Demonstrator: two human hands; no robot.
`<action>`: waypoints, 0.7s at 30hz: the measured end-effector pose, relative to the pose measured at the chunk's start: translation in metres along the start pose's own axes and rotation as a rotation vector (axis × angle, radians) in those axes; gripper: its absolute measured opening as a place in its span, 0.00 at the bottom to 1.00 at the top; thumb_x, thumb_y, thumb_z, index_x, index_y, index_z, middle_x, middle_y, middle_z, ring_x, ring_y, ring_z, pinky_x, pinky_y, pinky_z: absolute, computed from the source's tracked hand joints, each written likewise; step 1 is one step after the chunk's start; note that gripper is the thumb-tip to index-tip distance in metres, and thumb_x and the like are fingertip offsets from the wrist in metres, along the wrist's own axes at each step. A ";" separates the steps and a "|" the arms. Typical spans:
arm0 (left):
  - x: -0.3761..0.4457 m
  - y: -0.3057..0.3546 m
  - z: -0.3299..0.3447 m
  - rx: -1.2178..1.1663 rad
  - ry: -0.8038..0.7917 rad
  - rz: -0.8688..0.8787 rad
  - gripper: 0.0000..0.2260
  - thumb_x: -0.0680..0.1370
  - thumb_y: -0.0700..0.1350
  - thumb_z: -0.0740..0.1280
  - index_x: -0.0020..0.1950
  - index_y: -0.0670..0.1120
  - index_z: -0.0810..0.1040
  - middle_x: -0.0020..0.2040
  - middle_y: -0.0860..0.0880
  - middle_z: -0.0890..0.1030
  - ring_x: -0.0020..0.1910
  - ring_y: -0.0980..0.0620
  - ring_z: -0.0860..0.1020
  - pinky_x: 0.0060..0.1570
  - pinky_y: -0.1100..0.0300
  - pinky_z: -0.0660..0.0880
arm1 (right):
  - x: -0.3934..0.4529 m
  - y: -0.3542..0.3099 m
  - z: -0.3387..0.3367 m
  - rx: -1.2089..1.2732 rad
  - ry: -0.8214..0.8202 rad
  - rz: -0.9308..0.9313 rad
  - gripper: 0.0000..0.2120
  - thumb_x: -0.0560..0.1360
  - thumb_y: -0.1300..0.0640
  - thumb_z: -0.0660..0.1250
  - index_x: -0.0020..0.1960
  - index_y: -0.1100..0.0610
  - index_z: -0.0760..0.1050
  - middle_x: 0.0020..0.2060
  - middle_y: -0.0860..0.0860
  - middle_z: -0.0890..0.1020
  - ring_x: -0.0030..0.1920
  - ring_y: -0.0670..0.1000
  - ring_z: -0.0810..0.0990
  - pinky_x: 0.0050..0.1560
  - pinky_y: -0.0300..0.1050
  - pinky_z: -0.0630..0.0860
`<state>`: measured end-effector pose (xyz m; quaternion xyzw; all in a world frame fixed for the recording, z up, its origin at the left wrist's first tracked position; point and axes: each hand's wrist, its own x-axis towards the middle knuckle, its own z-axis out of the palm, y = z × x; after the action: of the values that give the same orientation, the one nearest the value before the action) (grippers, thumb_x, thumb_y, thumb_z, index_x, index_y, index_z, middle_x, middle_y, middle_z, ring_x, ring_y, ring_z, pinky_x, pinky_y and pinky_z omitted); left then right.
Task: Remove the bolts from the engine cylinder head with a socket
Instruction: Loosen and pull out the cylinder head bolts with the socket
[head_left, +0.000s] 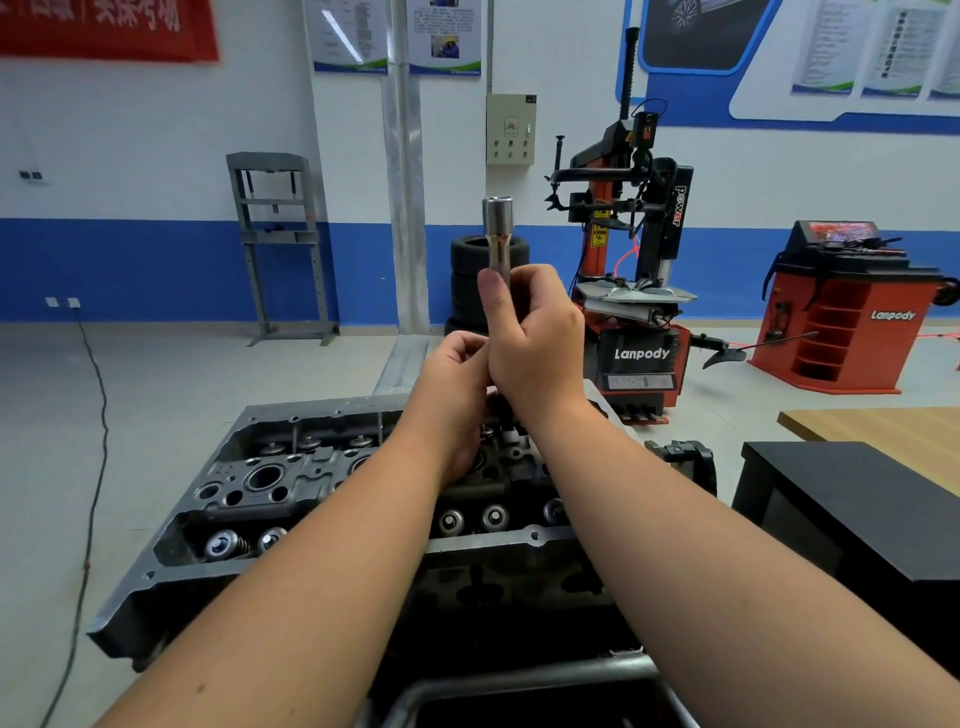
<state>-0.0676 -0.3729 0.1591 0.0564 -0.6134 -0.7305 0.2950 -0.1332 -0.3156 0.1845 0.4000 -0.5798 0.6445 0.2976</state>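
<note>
We hold the long, polished steel socket (497, 228) upright above the grey cast cylinder head (322, 478). Right hand (535, 338) wraps its shaft; left hand (457, 374) pinches lower down. Rigid, probably slick: grip mid-shaft firmly.

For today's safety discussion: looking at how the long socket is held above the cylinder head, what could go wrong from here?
1. The socket is gripped low by the right hand, its top unsupported; it could tip or slip.
2. The left hand pinches something hidden below; if dropped, it may fall into the open cylinder head among the valve springs.
</note>
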 end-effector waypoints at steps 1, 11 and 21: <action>0.000 0.000 0.000 -0.002 0.007 0.003 0.06 0.84 0.47 0.66 0.53 0.44 0.78 0.39 0.52 0.85 0.39 0.53 0.81 0.40 0.55 0.80 | 0.000 -0.001 0.001 -0.009 0.001 0.000 0.10 0.80 0.50 0.64 0.44 0.54 0.72 0.32 0.42 0.74 0.35 0.39 0.75 0.36 0.29 0.68; -0.002 0.000 0.002 0.044 -0.048 -0.017 0.11 0.86 0.49 0.63 0.57 0.45 0.82 0.50 0.44 0.86 0.51 0.45 0.81 0.54 0.45 0.80 | 0.000 0.000 0.000 0.035 -0.039 0.031 0.12 0.78 0.47 0.69 0.49 0.54 0.71 0.33 0.42 0.75 0.35 0.36 0.76 0.37 0.28 0.70; 0.000 0.001 0.001 0.049 -0.093 -0.041 0.17 0.87 0.55 0.60 0.58 0.46 0.83 0.48 0.48 0.87 0.48 0.51 0.83 0.49 0.54 0.80 | 0.000 0.000 0.004 0.039 -0.046 0.048 0.17 0.82 0.45 0.54 0.47 0.55 0.75 0.35 0.44 0.79 0.39 0.42 0.79 0.38 0.33 0.72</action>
<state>-0.0673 -0.3723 0.1600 0.0425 -0.6429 -0.7229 0.2497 -0.1322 -0.3193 0.1846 0.4066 -0.5831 0.6532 0.2607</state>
